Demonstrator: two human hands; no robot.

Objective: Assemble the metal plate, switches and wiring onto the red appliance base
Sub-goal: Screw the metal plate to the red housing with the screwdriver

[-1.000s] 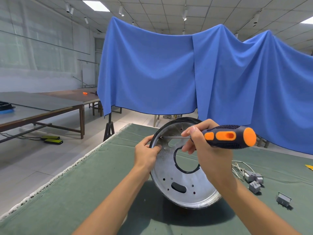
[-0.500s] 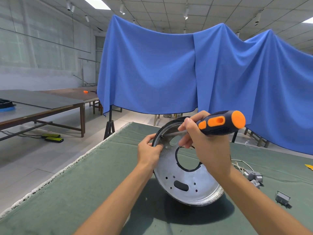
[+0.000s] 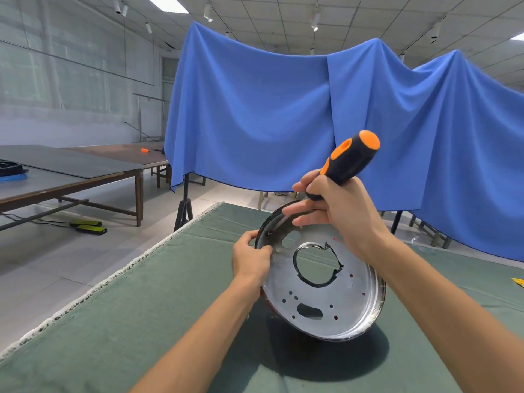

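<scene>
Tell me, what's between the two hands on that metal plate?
In the head view, only a short arc of the metal plate's dark rim separates the left hand from the right hand, crossed by the screwdriver's shaft.

- A large workshop or factory hall: a grid ceiling (image 3: 354, 12) of pale panels carries flat light panels and small track spotlights (image 3: 314, 22).
- The floor (image 3: 42, 265) is pale tile, with wide open space on the left.
- Long plain work desks (image 3: 71, 177) on dark wooden legs stand far left; a small orange tool (image 3: 145, 150) lies on the farthest one.
- A blue cloth (image 3: 255, 117) hangs across stands as a backdrop behind the near desk.
- The near desk (image 3: 113, 321) is covered in green felt with a frayed white edge.
- Cables and a yellow-black power strip (image 3: 90, 228) lie on the floor under the left desks.
</scene>
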